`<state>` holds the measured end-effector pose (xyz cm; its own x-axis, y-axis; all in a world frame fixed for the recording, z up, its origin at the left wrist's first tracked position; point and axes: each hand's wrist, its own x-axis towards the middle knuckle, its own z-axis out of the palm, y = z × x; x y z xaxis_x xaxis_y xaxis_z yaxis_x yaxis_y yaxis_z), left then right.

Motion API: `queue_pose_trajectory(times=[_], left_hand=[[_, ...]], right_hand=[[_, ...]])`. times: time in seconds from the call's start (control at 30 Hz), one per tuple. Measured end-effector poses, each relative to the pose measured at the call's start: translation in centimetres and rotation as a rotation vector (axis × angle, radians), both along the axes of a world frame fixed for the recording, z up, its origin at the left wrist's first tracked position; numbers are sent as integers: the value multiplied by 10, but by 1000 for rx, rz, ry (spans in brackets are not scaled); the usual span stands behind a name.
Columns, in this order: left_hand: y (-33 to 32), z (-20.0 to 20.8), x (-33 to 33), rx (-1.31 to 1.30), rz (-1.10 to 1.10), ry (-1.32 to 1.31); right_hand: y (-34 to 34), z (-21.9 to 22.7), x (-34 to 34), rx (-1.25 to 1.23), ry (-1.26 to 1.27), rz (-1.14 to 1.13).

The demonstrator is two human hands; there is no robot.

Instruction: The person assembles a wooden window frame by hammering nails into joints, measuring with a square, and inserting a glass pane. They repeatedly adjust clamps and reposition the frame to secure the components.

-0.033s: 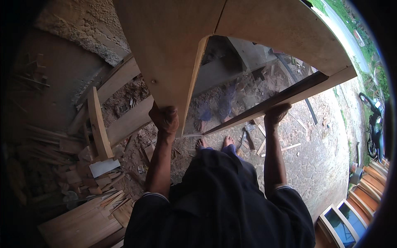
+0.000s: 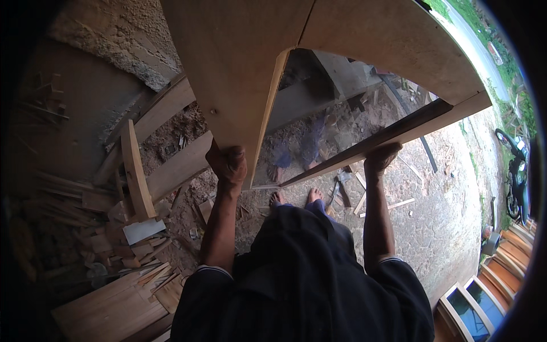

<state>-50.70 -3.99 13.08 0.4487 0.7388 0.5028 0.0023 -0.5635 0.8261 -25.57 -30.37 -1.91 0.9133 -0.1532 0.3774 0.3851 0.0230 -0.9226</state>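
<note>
Head cam, now: L hand (image 2: 231, 162) gripping the L board (image 2: 236, 80) of the wooden frame (image 2: 387, 45), R hand (image 2: 380, 158) closed on the frame's R edge, some fingers hidden, & the frame's right in front of the person, smooth pale-brown timber w/ a glassy pane (image 2: 342, 125) mirroring bare feet (image 2: 314, 195). Vs. the earlier shot, the grip's the same, L board's just a touch further R. L of frame, jagged scrap wood (image 2: 128, 251); far R of it, a dark motorbike (image 2: 515, 176).
</note>
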Motion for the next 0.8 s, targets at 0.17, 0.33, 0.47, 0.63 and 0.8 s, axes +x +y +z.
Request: queue_pose_trajectory(times=[0.17, 0.33, 0.47, 0.63, 0.8], left_hand=[[4, -1, 11, 49, -14, -22], [13, 8, 15, 32, 64, 44], [7, -4, 31, 78, 80, -45], [4, -2, 26, 40, -6, 8], [9, 15, 32, 92, 26, -4]], right_hand=[[-9, 6, 6, -2, 72, 28], [-14, 7, 23, 60, 94, 93], [-10, -13, 21, 14, 88, 96], [-5, -7, 23, -1, 98, 1], [-15, 18, 31, -24, 153, -15]])
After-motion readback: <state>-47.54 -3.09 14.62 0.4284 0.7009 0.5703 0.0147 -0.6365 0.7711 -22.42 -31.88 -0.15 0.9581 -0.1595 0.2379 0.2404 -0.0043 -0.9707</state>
